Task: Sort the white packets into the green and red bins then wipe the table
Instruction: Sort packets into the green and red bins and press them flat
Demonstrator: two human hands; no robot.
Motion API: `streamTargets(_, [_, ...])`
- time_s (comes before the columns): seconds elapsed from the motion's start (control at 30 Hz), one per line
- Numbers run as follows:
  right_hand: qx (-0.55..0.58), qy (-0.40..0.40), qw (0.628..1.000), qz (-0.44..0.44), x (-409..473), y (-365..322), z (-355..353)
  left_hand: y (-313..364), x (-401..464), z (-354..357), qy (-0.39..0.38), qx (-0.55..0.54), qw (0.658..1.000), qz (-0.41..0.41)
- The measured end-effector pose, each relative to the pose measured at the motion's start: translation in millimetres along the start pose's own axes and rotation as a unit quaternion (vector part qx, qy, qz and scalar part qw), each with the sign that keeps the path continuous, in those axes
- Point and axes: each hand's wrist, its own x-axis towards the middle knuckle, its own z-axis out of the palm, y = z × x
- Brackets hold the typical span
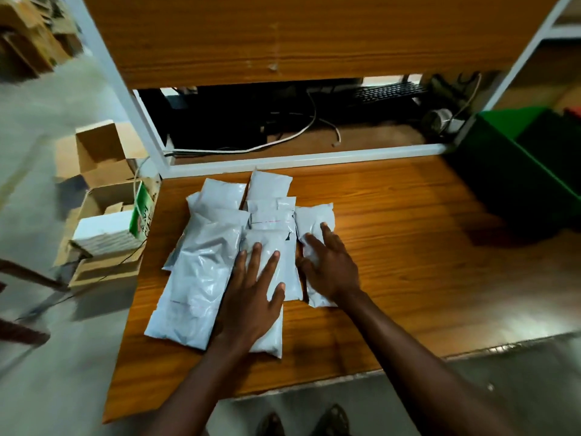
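Several white packets (201, 278) lie in an overlapping pile on the left half of the wooden table (408, 262). My left hand (251, 297) rests flat, fingers spread, on a packet in the middle of the pile (284, 247). My right hand (330, 265) lies with straight fingers on the rightmost packet (312, 220). The green bin (528, 158) stands at the table's far right. A red edge (573, 112) shows just behind it at the frame's border.
A white-framed shelf unit (298, 157) rises behind the table, with a keyboard (390, 91), cables and a tape roll (438, 119) on its lower level. Cardboard boxes (103, 158) sit on the floor to the left. My feet show below the table's front edge.
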Motion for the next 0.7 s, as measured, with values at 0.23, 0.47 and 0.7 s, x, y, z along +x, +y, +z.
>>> streamTargets(0.23, [0.051, 0.083, 0.995, 0.018, -27.0, 7.8, -30.7, 20.1, 4.6, -7.5, 0.03, -0.076, 0.997, 0.015])
streamTargets(0.47, [0.062, 0.186, 0.977, 0.084, -105.2, 64.3, -83.6, 111.9, 10.5, -24.8, 0.046, -0.181, 0.975, 0.12])
streamTargets(0.7, [0.049, 0.268, 0.95, 0.155, -185.8, 160.7, -134.7, 239.9, 8.4, -2.3, 0.007, -0.198, 0.96, 0.198])
